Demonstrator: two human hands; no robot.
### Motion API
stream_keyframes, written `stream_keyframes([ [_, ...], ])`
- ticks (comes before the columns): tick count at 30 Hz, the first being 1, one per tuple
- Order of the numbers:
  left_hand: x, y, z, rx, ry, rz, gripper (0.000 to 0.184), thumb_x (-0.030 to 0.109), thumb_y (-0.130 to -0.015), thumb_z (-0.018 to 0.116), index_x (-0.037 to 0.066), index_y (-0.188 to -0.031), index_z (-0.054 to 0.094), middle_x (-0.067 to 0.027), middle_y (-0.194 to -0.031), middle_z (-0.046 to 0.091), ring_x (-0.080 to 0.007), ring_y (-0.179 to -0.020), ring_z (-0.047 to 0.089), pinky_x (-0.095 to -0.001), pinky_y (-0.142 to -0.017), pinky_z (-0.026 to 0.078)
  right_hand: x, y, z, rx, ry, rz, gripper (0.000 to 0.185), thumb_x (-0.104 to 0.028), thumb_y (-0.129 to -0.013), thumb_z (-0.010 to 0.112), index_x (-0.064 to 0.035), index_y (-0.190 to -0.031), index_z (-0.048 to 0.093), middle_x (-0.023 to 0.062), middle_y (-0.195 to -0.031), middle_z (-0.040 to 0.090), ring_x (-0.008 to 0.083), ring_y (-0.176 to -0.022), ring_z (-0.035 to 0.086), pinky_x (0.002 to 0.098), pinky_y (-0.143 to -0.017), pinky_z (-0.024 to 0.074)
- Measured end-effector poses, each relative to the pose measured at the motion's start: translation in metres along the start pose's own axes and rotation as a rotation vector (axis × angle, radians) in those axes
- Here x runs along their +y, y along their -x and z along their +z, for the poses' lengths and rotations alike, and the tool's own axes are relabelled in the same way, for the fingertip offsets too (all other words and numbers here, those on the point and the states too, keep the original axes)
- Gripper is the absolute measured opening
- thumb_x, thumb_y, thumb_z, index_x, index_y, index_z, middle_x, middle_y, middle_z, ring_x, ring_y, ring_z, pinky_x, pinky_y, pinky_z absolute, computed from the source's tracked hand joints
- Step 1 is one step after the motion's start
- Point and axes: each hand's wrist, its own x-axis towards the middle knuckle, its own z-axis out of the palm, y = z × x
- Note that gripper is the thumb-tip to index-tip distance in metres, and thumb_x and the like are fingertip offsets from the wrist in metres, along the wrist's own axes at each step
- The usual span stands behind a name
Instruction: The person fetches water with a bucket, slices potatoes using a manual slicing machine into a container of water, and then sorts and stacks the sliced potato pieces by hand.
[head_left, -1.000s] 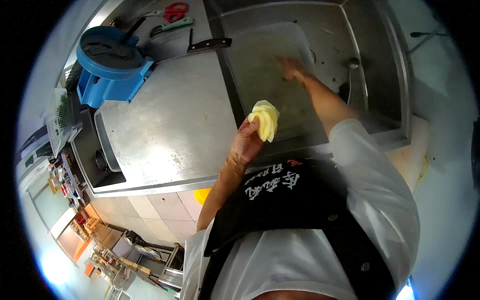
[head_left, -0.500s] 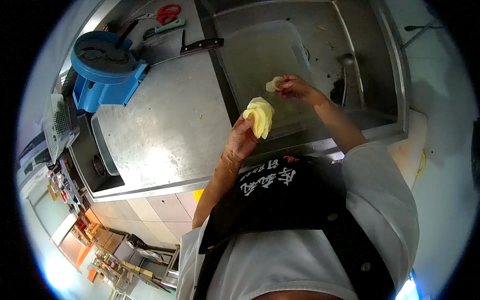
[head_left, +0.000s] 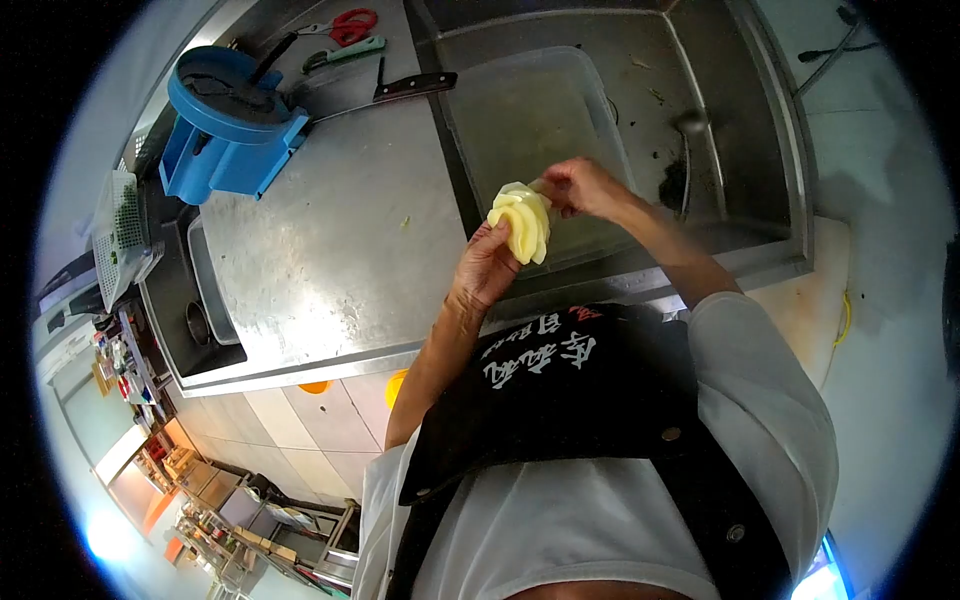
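Note:
My left hand point(head_left: 485, 265) is closed on a fanned stack of thin pale yellow slices point(head_left: 522, 224), above the near edge of the sink. Beside the stack, my right hand point(head_left: 582, 188) pinches a pale slice against its right side; the fingers partly hide that slice. Under my right hand, a clear plastic tub point(head_left: 520, 110) of cloudy water sits in the metal sink point(head_left: 745, 130).
Left of the sink is a steel worktop point(head_left: 330, 230) with a blue slicer point(head_left: 230, 125), a black-handled knife point(head_left: 415, 87), a green-handled tool point(head_left: 345, 52) and red scissors point(head_left: 352, 27). A white perforated basket point(head_left: 118, 235) stands at the far left.
My right hand has come up out of the tub with a pale slice and moved left to the stack. My left hand keeps its hold on the stack.

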Motion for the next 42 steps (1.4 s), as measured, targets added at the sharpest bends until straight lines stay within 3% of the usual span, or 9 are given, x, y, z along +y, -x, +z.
stream_keyframes([
  [12, -0.012, -0.003, -0.01, -0.018, -0.017, -0.063, 0.05, 0.026, -0.083, 0.064, 0.01, -0.126, 0.042, -0.0076, -0.119, 0.052, -0.024, -0.112, 0.049, -0.0427, -0.097, 0.039, -0.021, 0.02, 0.0, -0.101, 0.071, -0.073, 0.028, -0.012, -0.09, 0.048, -0.0085, -0.115, 0.057, 0.0092, -0.085, 0.064, 0.0145, -0.07, 0.061, 0.0286, -0.062, 0.0486],
  [14, -0.01, -0.002, -0.008, 0.029, -0.008, -0.048, 0.051, 0.027, -0.083, 0.064, 0.01, -0.126, 0.043, -0.0089, -0.12, 0.052, -0.0252, -0.111, 0.05, -0.0429, -0.096, 0.04, 0.012, -0.006, -0.02, -0.101, -0.085, -0.072, 0.03, -0.013, -0.091, 0.047, -0.0083, -0.119, 0.055, 0.0072, -0.09, 0.063, 0.0095, -0.076, 0.06, 0.0254, -0.064, 0.0492],
  [21, -0.005, -0.002, -0.008, 0.083, 0.038, -0.109, 0.043, 0.02, -0.084, 0.063, 0.006, -0.121, 0.047, -0.0091, -0.116, 0.056, -0.025, -0.107, 0.055, -0.0396, -0.094, 0.044, 0.181, -0.129, -0.037, 0.196, 0.566, 0.353, 0.034, -0.021, -0.083, 0.056, -0.0048, -0.113, 0.057, 0.0181, -0.105, 0.061, 0.0323, -0.091, 0.06, 0.0392, -0.077, 0.0473],
  [25, -0.006, -0.005, -0.017, 0.088, 0.035, -0.095, 0.038, 0.018, -0.085, 0.062, 0.006, -0.118, 0.049, -0.0075, -0.113, 0.057, -0.0221, -0.104, 0.056, -0.0376, -0.093, 0.044, 0.291, -0.146, 0.027, 0.222, 0.572, 0.128, 0.029, -0.021, -0.075, 0.058, -0.0004, -0.096, 0.062, 0.0237, -0.097, 0.061, 0.0379, -0.089, 0.059, 0.043, -0.077, 0.0462],
  [29, -0.008, -0.005, -0.021, 0.107, -0.012, -0.109, 0.048, 0.024, -0.083, 0.064, 0.006, -0.123, 0.046, -0.0089, -0.113, 0.057, -0.024, -0.105, 0.055, -0.0388, -0.094, 0.043, 0.215, -0.115, 0.048, -0.182, 0.734, 0.187, 0.024, -0.018, -0.077, 0.055, 0.0, -0.091, 0.063, 0.0239, -0.092, 0.061, 0.0393, -0.084, 0.059, 0.0454, -0.074, 0.0455],
  [32, -0.007, -0.008, -0.018, 0.104, -0.026, -0.155, 0.044, 0.023, -0.084, 0.063, 0.006, -0.121, 0.046, -0.0079, -0.112, 0.058, -0.0226, -0.104, 0.056, -0.0379, -0.093, 0.044, 0.163, -0.114, 0.037, 0.246, 0.507, 0.081, 0.024, -0.02, -0.079, 0.054, -0.0013, -0.092, 0.063, 0.0227, -0.097, 0.061, 0.0382, -0.088, 0.058, 0.0448, -0.076, 0.0451],
  [34, -0.003, -0.009, -0.011, 0.077, -0.006, -0.203, 0.036, 0.019, -0.086, 0.061, 0.006, -0.118, 0.049, -0.006, -0.109, 0.059, -0.0202, -0.102, 0.057, -0.0367, -0.09, 0.045, 0.148, -0.134, 0.013, 0.39, 0.858, -0.084, 0.024, -0.022, -0.082, 0.053, -0.0028, -0.093, 0.064, 0.0211, -0.102, 0.06, 0.0374, -0.093, 0.056, 0.0442, -0.08, 0.0441],
  [37, -0.003, -0.012, -0.01, 0.098, -0.046, -0.212, 0.037, 0.02, -0.086, 0.061, 0.006, -0.117, 0.049, -0.006, -0.109, 0.059, -0.0201, -0.102, 0.057, -0.0368, -0.09, 0.045, 0.13, -0.156, -0.01, 0.38, 0.588, 0.237, 0.032, -0.024, -0.087, 0.045, -0.0086, -0.111, 0.06, 0.0241, -0.125, 0.046, 0.0408, -0.116, 0.044, 0.0505, -0.095, 0.0376],
  [42, -0.002, -0.015, -0.012, 0.116, -0.045, -0.151, 0.037, 0.02, -0.085, 0.062, 0.006, -0.117, 0.05, -0.006, -0.11, 0.059, -0.0195, -0.102, 0.057, -0.0364, -0.09, 0.045, 0.198, -0.174, 0.011, 0.255, 0.672, 0.205, 0.037, -0.03, -0.088, 0.048, -0.0085, -0.118, 0.055, 0.0247, -0.127, 0.045, 0.0403, -0.116, 0.044, 0.0498, -0.096, 0.0373],
])
